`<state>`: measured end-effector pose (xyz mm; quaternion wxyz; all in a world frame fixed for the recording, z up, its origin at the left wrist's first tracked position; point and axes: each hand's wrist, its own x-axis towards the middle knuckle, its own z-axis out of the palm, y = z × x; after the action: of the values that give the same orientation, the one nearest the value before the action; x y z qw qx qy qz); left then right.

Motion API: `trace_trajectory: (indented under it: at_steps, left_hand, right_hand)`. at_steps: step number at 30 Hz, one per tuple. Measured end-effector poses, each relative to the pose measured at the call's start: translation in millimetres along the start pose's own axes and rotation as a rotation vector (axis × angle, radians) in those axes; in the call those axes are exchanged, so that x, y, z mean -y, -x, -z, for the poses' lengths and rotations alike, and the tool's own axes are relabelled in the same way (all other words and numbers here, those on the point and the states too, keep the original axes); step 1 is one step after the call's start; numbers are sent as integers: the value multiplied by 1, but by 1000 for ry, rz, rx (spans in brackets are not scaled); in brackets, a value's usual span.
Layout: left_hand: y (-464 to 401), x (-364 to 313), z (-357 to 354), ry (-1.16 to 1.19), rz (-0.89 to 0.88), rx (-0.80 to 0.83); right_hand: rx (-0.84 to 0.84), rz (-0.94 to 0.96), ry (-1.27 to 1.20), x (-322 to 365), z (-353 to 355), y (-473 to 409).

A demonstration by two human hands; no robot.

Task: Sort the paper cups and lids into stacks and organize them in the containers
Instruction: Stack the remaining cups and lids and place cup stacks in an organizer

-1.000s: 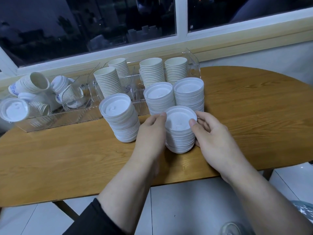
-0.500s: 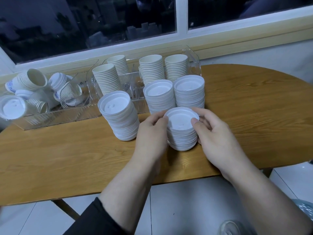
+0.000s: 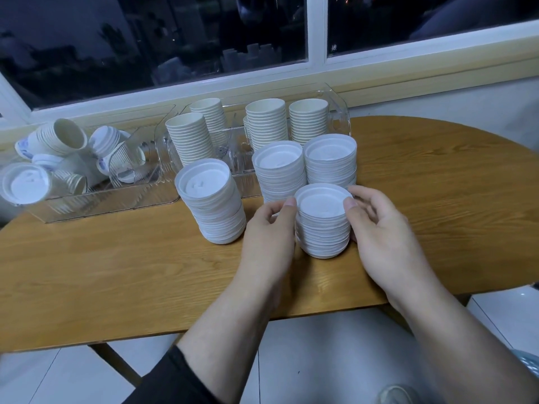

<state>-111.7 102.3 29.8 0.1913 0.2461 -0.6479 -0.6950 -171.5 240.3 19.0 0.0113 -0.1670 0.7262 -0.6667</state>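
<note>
Head view. We see both forearms reach in from 6 o'clock over the table (image 3: 116,272) edge. The left hand (image 3: 269,237) and right hand (image 3: 379,231) cup a short lid stack (image 3: 322,225) from either side, fingers curled round it, thumb tips at its top rim. The stack stands on the table at centre. Three taller lid stacks (image 3: 211,202) stand at its 9 to 12 o'clock. Cup stacks (image 3: 188,138) stand upright in a clear container (image 3: 339,118) behind; loose cups (image 3: 62,138) lie tumbled in a bin (image 3: 96,199) at 10 o'clock.
</note>
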Motion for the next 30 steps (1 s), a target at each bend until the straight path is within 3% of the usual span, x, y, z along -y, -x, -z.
trace_trajectory:
  at_steps: [4,8,11,22,30]
  left_hand:
    - [6,-4,11,-154,-138,-87]
    - [26,-20,40,-236,-275,-114]
    - [36,-38,79,-260,-376,-152]
    - [1,-61,261,-554,-388,-352]
    - [-53,-65,336,-494,-415,-457]
  right_hand:
    - [-62,28,82,6,2,5]
    - [-310,233,173,29,11,18]
    - [-320,323,179,58,-1,34]
    - [344,362,321,169,-158,35]
    - [510,470,645,195,-329,-43]
